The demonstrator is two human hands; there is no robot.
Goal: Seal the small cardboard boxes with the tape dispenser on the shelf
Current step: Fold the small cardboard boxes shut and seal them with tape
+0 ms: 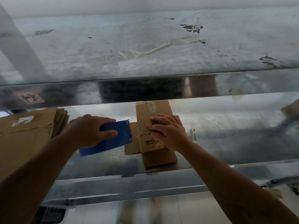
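Note:
A small brown cardboard box (145, 115) stands on the metal shelf (226, 126), with tape running along its top seam. My right hand (166, 131) lies over the box's near top, fingers spread and pressing down. My left hand (90, 130) grips the blue tape dispenser (111, 139), whose front edge sits just left of the box. A second, flatter cardboard piece (131, 146) lies beside and under the box on its left.
A stack of flattened cardboard (27, 136) leans at the left of the shelf. An upper metal shelf (145, 88) overhangs close above the hands. Another cardboard edge (291, 109) shows at the far right. The shelf's front lip (129, 180) runs below.

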